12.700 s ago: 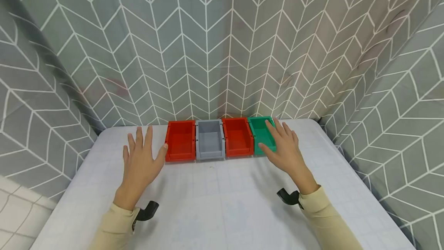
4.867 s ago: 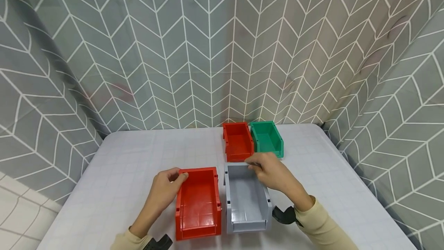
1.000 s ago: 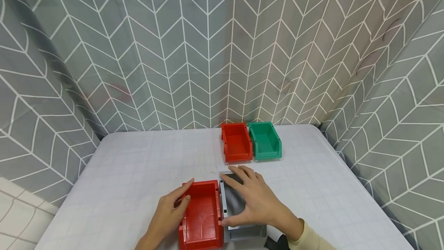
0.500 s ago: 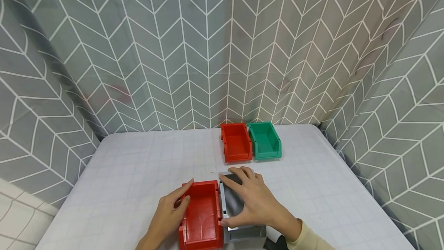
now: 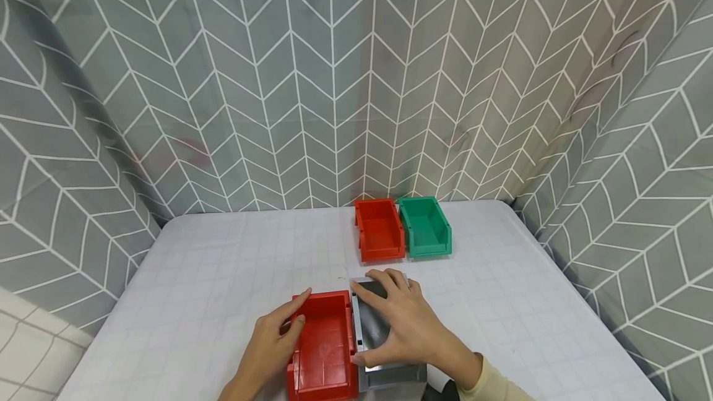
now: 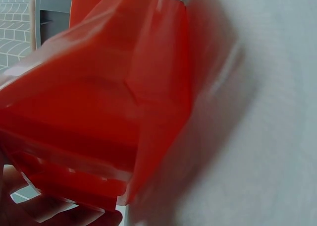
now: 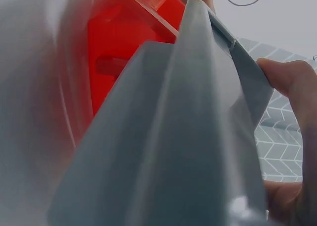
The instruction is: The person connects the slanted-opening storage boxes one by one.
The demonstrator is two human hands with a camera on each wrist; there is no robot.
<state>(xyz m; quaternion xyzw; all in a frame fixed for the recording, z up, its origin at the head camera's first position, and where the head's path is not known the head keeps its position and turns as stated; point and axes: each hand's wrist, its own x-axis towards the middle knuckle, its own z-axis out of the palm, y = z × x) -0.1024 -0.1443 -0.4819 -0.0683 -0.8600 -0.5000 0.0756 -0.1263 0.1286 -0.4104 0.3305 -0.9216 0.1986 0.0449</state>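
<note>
Near the front of the table, a red storage bin (image 5: 323,345) and a grey storage bin (image 5: 372,320) stand side by side, their facing sides together in the head view. My left hand (image 5: 270,342) grips the red bin at its far left corner, thumb over the rim and fingers along the outside. Across the grey bin reaches my right hand (image 5: 409,330), fingers curled over it and thumb at its left rim by the red bin. That hand hides much of the grey bin. The right wrist view shows a fingertip on the grey bin's edge.
At the back of the white table (image 5: 234,265) stand a second red bin (image 5: 380,228) and a green bin (image 5: 426,228), side by side. A grey patterned curtain (image 5: 345,79) hangs behind the table and along both sides.
The left red bin and the grey bin have left the back row, come forward and been brought together. My right hand has shifted over the grey bin; during the last second little moves.
</note>
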